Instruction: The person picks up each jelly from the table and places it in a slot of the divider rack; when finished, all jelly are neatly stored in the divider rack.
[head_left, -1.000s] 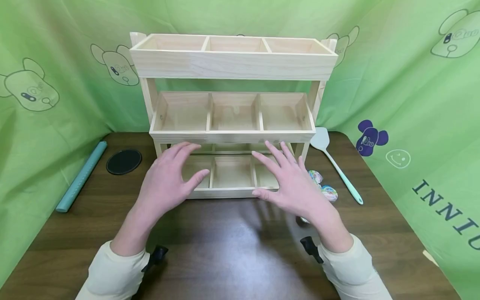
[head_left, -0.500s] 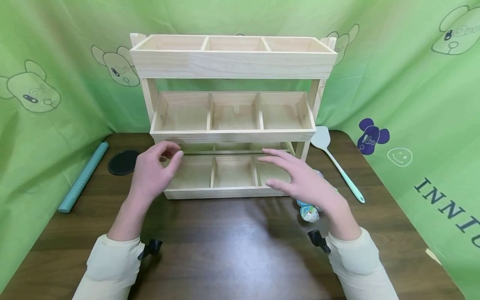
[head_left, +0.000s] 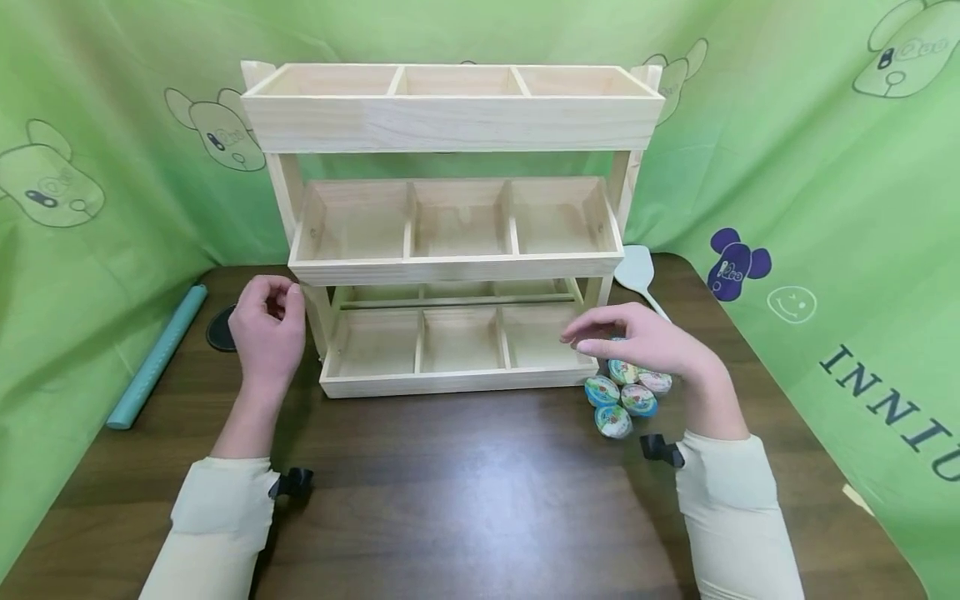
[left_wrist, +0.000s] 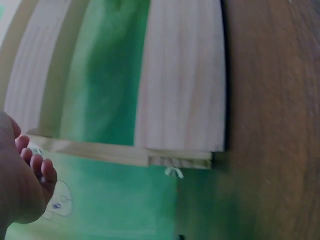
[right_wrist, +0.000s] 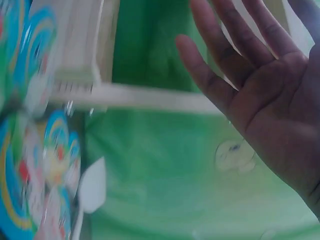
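A three-tier wooden rack (head_left: 453, 271) with divided trays stands in the middle of the table. Just left of its lower tray hovers my left hand (head_left: 267, 329), fingers loosely bent and nothing in them; the left wrist view catches part of this hand (left_wrist: 25, 177) at its edge. Over the rack's lower right corner is my right hand (head_left: 645, 337), its fingers extended and holding nothing, as the right wrist view of the palm (right_wrist: 280, 100) confirms. Beneath it lie several small cups with printed lids (head_left: 613, 421), some partly hidden by the hand.
A teal rolled cylinder (head_left: 157, 358) lies at the left, beside a black disc (head_left: 221, 330) partly covered by the left hand. A pale spatula (head_left: 636, 271) lies behind the right hand. Green printed cloth (head_left: 840, 250) surrounds the table.
Both hands have moved apart, the left to the rack's left side and the right outward to the right. More printed-lid cups have come into sight. The view has shifted slightly.
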